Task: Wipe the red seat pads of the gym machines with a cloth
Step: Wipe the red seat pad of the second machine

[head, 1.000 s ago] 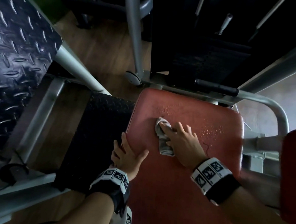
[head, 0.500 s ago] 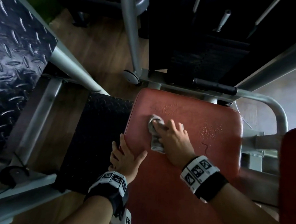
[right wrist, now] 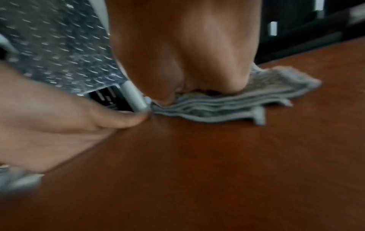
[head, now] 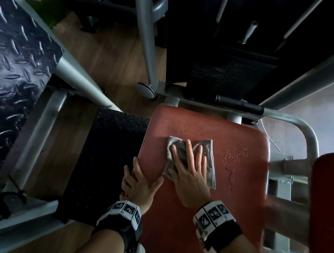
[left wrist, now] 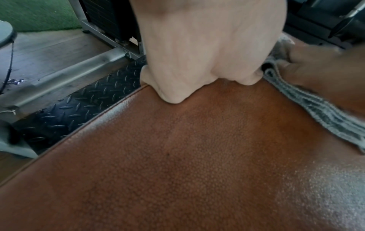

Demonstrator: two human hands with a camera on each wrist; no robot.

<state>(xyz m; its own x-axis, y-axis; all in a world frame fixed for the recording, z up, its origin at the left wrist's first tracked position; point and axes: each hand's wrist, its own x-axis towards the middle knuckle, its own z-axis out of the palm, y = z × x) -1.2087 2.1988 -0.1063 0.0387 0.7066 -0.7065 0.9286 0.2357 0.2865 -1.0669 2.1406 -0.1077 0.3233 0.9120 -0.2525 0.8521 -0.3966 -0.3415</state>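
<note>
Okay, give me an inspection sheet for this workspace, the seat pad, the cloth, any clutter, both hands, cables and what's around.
Surface: red seat pad, water droplets along its far part and toward its right side; a thin dark squiggle near the right side, cannot tell what it is.
Job's things: grey cloth spread flat on the pad; a second red pad at the right edge.
Clutter: nothing seen.
Hands: right hand presses flat on the cloth, fingers straight; left hand grips the pad's left edge.
Cables: thin white cord beyond the pad's far right corner; dark cable at left.
Surroundings: grey machine frame, black diamond-plate footplate, wooden floor.
</note>
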